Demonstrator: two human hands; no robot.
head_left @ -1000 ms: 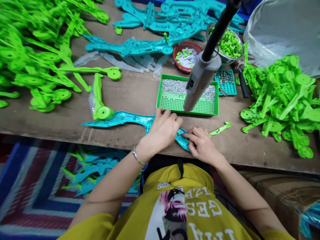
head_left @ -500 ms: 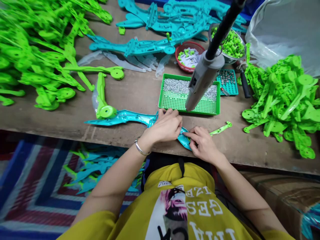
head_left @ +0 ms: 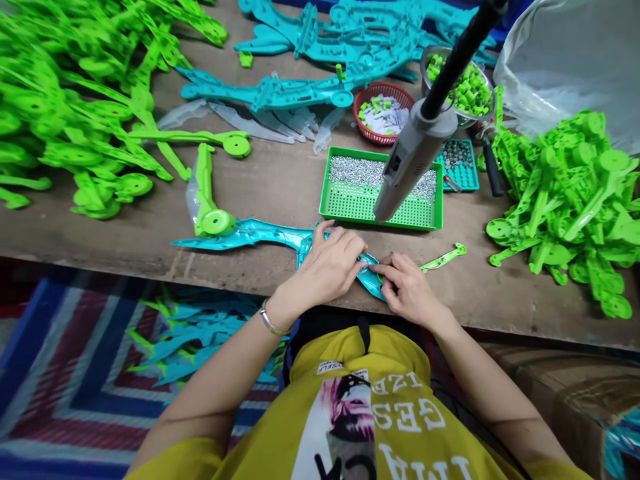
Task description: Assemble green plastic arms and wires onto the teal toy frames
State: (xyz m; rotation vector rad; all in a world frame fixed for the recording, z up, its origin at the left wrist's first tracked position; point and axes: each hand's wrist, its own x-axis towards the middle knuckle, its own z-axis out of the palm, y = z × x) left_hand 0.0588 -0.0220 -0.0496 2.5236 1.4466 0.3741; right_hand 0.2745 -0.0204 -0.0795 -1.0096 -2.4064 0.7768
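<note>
A long blue plastic shell point(head_left: 267, 233), its hollow side up, lies at the table's front edge. A thin dark wire runs along its left part, and a green plastic arm point(head_left: 206, 200) with a round end rests over it. My left hand point(head_left: 333, 263) is bent over the shell's right half, fingers curled onto it and covering much of it. My right hand point(head_left: 407, 287) holds the shell's right tip, with the index fingertip pressed inside near the left fingers. Any small part between the fingertips is too small to make out. A slim green strip point(head_left: 444, 258) lies right of my right hand.
Behind the hands, a green tray point(head_left: 350, 200) holds small screws, and an electric screwdriver point(head_left: 415, 160) hangs over it. A red basket point(head_left: 358, 120), a metal bowl point(head_left: 429, 80) and a teal tray point(head_left: 470, 177) stand beyond. Green parts are heaped left point(head_left: 90, 113) and right point(head_left: 565, 200).
My left hand has rolled slightly, its fingers spreading toward the right tip of the shell. My right hand stays nearly in place. The view has shifted a little.
</note>
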